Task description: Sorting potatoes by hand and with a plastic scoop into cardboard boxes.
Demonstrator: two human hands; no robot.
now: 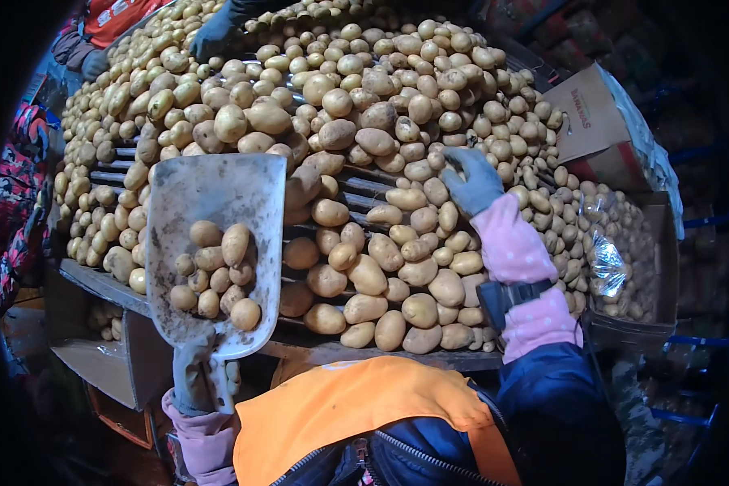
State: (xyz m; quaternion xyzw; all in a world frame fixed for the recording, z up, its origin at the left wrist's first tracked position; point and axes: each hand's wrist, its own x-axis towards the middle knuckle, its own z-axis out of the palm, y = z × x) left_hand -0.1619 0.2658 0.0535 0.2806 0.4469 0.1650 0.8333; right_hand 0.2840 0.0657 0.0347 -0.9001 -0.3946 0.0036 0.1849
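My left hand (194, 370), in a grey work glove, grips the handle of a white plastic scoop (206, 182). Dirt smears the scoop's blade, and several small potatoes (209, 258) lie in its lower half. My right hand (475, 181), gloved in grey too, reaches over the heap of potatoes (364, 279) on a slatted sorting table (364, 197). Its thumb and fingers curve around one small potato (435, 161); whether they grip it is unclear. Dark slats show through gaps between the potatoes.
Another person's gloved hand (209, 39) rests at the far side; a second gloved hand (95, 64) is at far left. A cardboard box of potatoes (629, 261) with clear film stands right, below another carton (586, 115). A box (97, 358) sits under the table's left edge.
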